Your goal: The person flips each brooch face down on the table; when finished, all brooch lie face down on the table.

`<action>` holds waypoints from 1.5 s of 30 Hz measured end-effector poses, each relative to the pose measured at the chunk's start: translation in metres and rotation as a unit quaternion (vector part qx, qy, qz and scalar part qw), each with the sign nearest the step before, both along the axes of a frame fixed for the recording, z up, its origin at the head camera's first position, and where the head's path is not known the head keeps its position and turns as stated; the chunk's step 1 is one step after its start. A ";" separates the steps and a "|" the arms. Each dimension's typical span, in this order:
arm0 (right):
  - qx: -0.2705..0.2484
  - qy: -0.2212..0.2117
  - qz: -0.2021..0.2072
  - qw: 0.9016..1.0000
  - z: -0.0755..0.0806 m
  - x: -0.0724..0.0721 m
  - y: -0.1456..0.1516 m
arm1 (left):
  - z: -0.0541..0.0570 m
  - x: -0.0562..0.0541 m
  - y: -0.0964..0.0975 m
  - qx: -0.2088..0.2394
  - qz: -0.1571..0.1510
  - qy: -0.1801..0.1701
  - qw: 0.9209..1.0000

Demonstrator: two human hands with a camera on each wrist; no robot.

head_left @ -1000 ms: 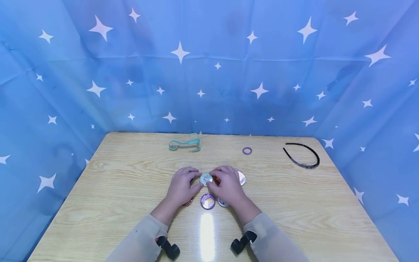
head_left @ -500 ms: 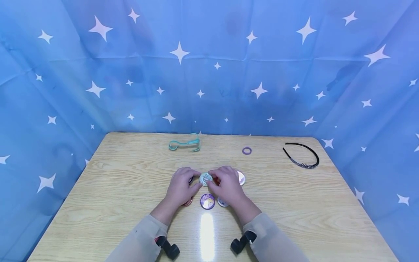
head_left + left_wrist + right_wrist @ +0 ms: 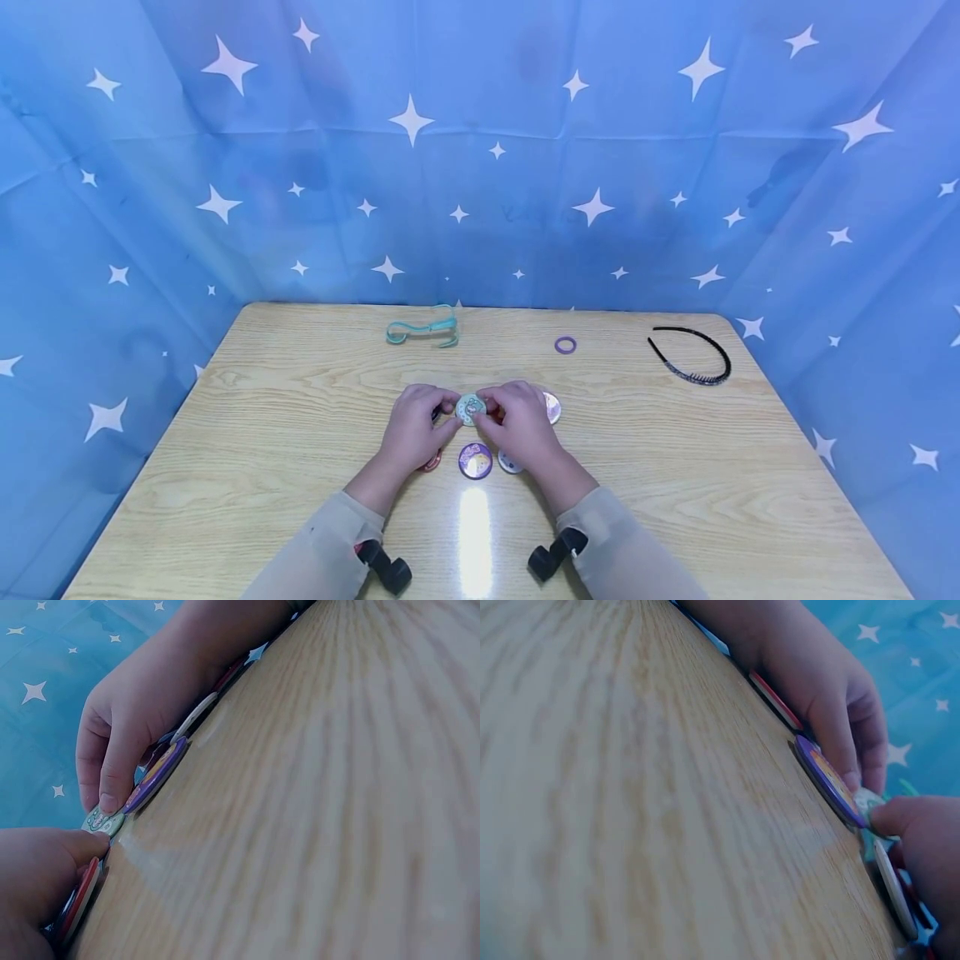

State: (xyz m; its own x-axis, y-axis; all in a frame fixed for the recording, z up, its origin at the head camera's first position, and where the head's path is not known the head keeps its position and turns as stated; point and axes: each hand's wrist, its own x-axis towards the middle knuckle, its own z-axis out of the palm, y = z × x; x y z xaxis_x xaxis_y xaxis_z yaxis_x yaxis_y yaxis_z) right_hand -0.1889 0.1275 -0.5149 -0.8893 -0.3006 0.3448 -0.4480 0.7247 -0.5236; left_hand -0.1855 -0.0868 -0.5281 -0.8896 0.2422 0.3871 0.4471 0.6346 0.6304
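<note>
A round mint-green button badge [image 3: 471, 409] is pinched at its edges between both hands in the head view. My left hand [image 3: 417, 421] holds its left side with thumb and fingers. On its right side, the thumb and fingers of my right hand [image 3: 519, 423] do the same. Just nearer lies a purple-rimmed badge [image 3: 476, 461], untouched. A red badge [image 3: 431, 462] shows partly beside the left hand, and a white badge [image 3: 509, 463] partly beside the right. In the left wrist view, both thumbs press on the mint-green badge [image 3: 103, 821].
Past the right hand lies another pale badge [image 3: 552, 407]. Farther back are a turquoise curled item [image 3: 423, 328], a purple ring [image 3: 566, 345] and a black headband [image 3: 701, 379]. A blue star-patterned curtain [image 3: 480, 167] hangs behind the wooden table [image 3: 247, 467].
</note>
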 end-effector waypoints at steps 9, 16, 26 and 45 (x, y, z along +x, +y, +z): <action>-0.005 0.001 0.000 1.000 -0.001 -0.001 0.000 | 0.003 0.001 0.000 0.005 0.000 -0.004 1.000; -0.016 0.000 0.000 1.000 -0.001 0.000 0.000 | 0.002 0.001 0.001 0.010 0.003 -0.004 1.000; -0.025 -0.004 -0.003 1.000 -0.002 -0.001 0.000 | 0.000 0.000 0.001 0.016 0.014 -0.013 1.000; -0.034 -0.018 -0.015 0.999 0.002 0.000 0.000 | 0.003 0.002 0.002 0.026 0.031 -0.009 0.999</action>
State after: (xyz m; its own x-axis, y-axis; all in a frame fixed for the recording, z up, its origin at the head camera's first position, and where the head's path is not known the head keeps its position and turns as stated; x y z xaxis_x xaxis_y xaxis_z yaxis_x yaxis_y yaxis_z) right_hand -0.1888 0.1272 -0.5133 -0.9096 -0.2512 0.3309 -0.4068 0.7000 -0.5869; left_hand -0.1838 -0.0846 -0.5249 -0.9093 0.1662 0.3815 0.3960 0.6272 0.6706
